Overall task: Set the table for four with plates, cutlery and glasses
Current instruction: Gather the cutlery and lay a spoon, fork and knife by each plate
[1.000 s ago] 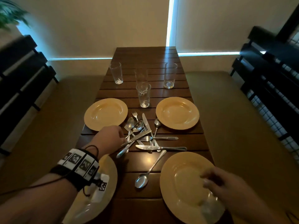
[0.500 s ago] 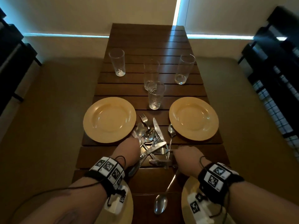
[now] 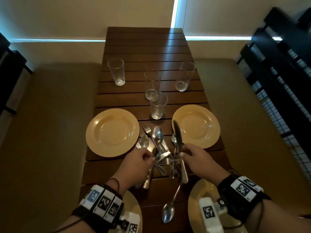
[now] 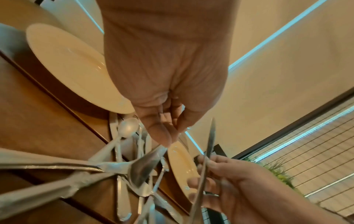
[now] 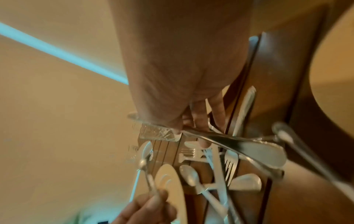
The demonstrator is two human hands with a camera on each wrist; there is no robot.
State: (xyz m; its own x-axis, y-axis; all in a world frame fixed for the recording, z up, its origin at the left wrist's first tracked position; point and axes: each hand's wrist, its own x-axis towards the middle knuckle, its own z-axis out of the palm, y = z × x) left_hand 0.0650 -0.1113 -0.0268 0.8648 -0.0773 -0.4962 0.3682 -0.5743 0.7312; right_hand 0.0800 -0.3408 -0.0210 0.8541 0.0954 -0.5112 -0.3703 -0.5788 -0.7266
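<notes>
Several forks, knives and spoons lie crossed in a cutlery pile (image 3: 165,161) at the middle of the dark wooden table (image 3: 148,51). My left hand (image 3: 151,157) pinches the handle of a spoon (image 3: 157,135), its bowl lifted and pointing away; the right wrist view shows that spoon (image 5: 146,156) too. My right hand (image 3: 182,153) grips a knife (image 3: 177,137) by its middle, blade up over the far-right plate (image 3: 207,126). The left wrist view shows the knife (image 4: 210,136) as well. Another yellow plate (image 3: 112,132) sits far left.
Two more yellow plates (image 3: 134,204) (image 3: 195,197) lie at the near edge under my wrists, with a lone spoon (image 3: 168,213) between them. Several empty glasses (image 3: 159,105) (image 3: 116,71) (image 3: 185,76) stand further back. Beige benches flank the table; dark shelving stands on both sides.
My right hand came from the near-right plate to the pile and lifted a knife. My left hand raised a spoon from the pile. The head view tilted down.
</notes>
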